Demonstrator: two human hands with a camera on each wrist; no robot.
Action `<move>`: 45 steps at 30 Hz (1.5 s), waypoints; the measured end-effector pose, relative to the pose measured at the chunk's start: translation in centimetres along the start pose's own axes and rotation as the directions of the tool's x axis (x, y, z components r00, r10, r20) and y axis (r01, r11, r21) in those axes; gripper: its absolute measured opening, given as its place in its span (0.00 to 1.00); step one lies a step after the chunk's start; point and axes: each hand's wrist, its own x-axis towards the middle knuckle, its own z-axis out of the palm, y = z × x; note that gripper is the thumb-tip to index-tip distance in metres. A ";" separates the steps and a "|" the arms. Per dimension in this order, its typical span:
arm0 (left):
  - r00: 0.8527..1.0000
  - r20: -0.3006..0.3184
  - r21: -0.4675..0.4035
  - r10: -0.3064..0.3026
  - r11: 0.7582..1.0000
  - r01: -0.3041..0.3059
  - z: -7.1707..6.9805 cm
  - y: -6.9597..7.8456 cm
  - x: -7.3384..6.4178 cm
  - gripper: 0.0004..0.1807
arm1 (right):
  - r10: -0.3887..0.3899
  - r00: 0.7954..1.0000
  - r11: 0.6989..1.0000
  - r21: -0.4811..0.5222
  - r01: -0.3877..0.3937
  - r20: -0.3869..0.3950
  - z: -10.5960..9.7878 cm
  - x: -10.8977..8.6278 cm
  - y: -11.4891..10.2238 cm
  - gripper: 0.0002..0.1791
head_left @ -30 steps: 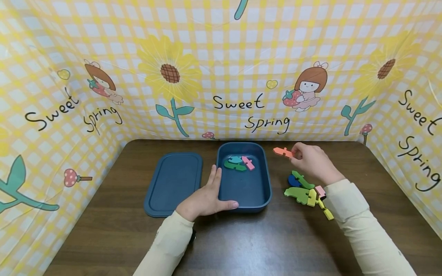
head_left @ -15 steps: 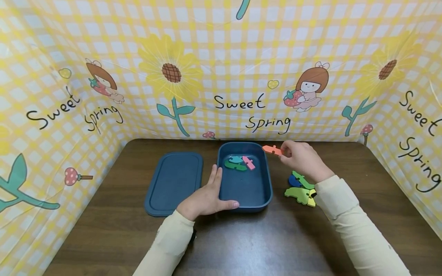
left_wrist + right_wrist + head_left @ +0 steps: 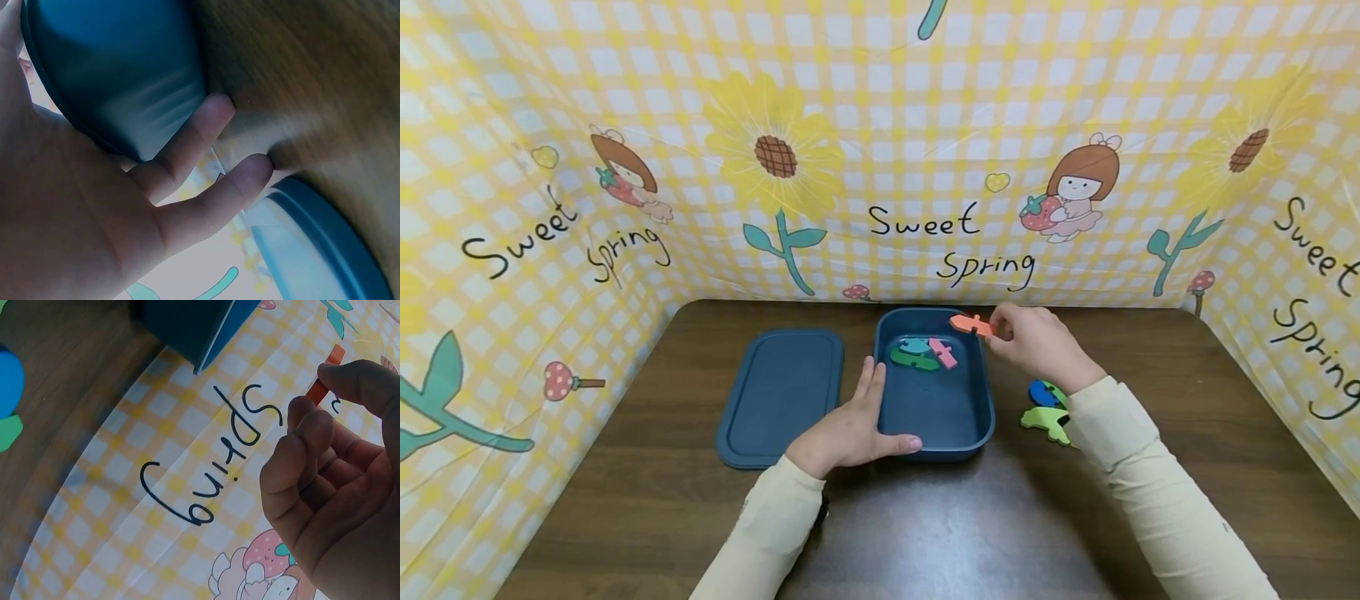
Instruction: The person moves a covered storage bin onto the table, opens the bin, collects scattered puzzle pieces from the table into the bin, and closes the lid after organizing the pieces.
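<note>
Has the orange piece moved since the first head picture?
Yes: the orange piece has moved left in view, from right of the blue box to overlapping its far right corner.

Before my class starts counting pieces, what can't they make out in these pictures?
Head: the right sleeve hides part of the thin green piece; whether more pieces lie under it can't be told.
Head: the right hand covers one end of the orange piece.
Left wrist: the inside of the box, behind its wall.
Right wrist: the blue piece, cut off by the left edge.
</note>
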 end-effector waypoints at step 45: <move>1.000 0.012 -0.017 -0.002 1.000 0.002 0.0 -0.3 0.1 0.67 | -0.103 0.985 0.994 -0.016 0.106 0.140 3.4 1.9 -5.1 0.09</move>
